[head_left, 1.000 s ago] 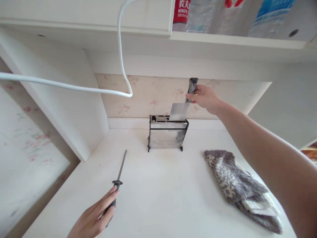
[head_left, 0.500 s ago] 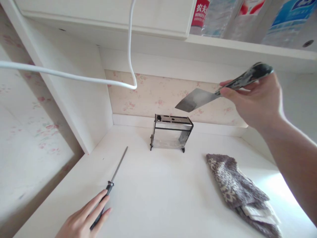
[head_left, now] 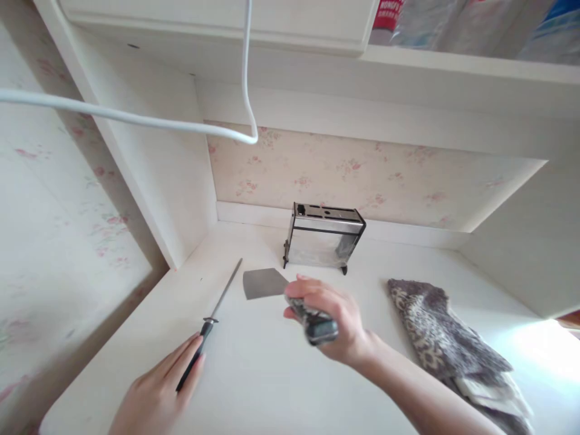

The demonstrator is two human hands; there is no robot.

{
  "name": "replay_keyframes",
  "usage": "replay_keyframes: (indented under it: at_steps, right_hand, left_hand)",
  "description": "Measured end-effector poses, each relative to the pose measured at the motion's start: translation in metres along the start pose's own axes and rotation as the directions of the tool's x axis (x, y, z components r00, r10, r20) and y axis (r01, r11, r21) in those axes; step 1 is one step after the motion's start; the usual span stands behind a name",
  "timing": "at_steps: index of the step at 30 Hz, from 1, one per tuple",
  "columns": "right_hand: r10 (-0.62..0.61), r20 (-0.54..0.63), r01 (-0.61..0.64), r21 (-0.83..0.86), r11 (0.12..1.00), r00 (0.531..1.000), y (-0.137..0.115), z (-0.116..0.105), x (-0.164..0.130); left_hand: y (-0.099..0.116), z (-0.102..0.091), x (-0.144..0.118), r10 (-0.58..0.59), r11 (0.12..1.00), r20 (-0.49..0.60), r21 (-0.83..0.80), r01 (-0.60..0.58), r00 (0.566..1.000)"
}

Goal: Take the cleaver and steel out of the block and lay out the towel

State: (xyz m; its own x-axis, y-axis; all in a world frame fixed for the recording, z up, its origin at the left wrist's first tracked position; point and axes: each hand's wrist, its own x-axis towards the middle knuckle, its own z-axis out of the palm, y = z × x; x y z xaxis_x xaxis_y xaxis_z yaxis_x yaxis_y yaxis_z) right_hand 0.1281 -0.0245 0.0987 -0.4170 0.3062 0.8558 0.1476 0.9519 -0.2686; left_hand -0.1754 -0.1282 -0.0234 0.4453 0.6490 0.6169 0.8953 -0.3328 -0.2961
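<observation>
Our left hand point(head_left: 156, 386) lies over the black handle of a sharpening rod point(head_left: 229, 287) in the head view, its fingers partly bent; we cannot tell whether it grips the handle or only rests on it. Our right hand point(head_left: 333, 311) is closed around the mottled handle of a broad-bladed knife point(head_left: 264, 284), the butt of the handle towards us. The blade points left, just to the right of the rod's tip and apart from it; we cannot tell whether it touches the white counter point(head_left: 272, 386).

Beyond our right hand, the knife holder point(head_left: 319, 246) stands upright near the back wall, with a slotted top, black edges and clear sides. A grey-and-white patterned towel point(head_left: 441, 329) lies crumpled on the counter to our right. Above, a white cable point(head_left: 158, 124) bends across the left side, and bottles point(head_left: 423, 21) stand on the upper right shelf point(head_left: 466, 62).
</observation>
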Motion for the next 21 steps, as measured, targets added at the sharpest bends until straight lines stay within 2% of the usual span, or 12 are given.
replay_keyframes:
  at_steps: [4,7,14,18,21]
  right_hand:
    - [-0.155,0.132,0.171,-0.122,0.978,0.979,0.014,0.038,-0.021]
    - [-0.229,0.223,0.268,-0.164,0.949,0.948,0.021,0.054,-0.034]
    - [-0.252,0.353,0.344,-0.230,0.910,0.901,0.016,0.076,-0.048]
    - [-0.239,0.491,0.399,-0.253,0.881,0.838,0.013,0.091,-0.052]
    - [-0.252,0.589,0.448,-0.212,0.869,0.768,0.014,0.099,-0.048]
  left_hand:
    - [0.003,0.008,-0.002,-0.136,0.990,0.048,-0.037,0.138,0.990]
    - [0.003,0.011,-0.004,-0.151,0.985,0.056,-0.075,0.155,0.987]
    - [0.003,0.014,-0.010,-0.246,0.963,0.100,-0.088,0.255,0.964]
    - [0.002,0.013,-0.011,-0.260,0.956,0.109,-0.107,0.271,0.959]
    - [0.001,0.013,-0.011,-0.286,0.948,0.125,-0.105,0.300,0.950]
